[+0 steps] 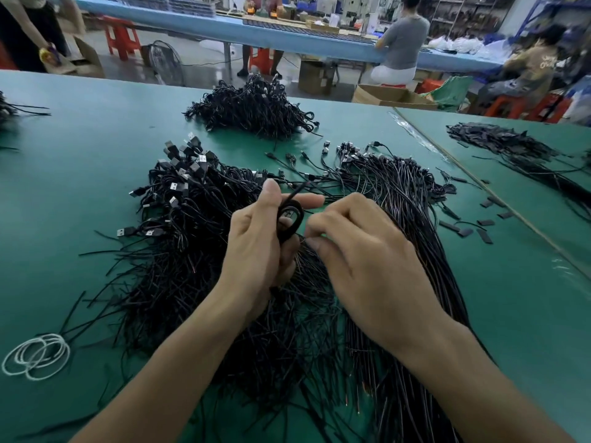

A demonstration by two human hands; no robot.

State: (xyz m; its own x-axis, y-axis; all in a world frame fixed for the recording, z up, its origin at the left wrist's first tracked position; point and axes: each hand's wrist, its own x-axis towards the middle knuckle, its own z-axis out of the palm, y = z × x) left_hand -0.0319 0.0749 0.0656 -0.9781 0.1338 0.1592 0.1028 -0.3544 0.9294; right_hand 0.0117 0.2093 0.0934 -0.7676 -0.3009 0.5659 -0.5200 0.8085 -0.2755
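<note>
My left hand (256,244) grips a small coil of black cable (289,220) above the green table (80,187), thumb up and forefinger stretched out behind the loop. My right hand (361,251) is right beside it, its curled fingers pinching the cable's loose end at the coil's lower right. Under both hands lies a heap of black USB cables (192,219), plugs pointing up at the far left. A straight bundle of black cables (409,219) runs along my right forearm.
A pile of coiled black cables (252,110) sits further back. White rubber bands (38,354) lie at the near left. Small black strips (473,225) are scattered at the right, beyond them another black heap (505,142). People work at a blue bench (287,36) behind.
</note>
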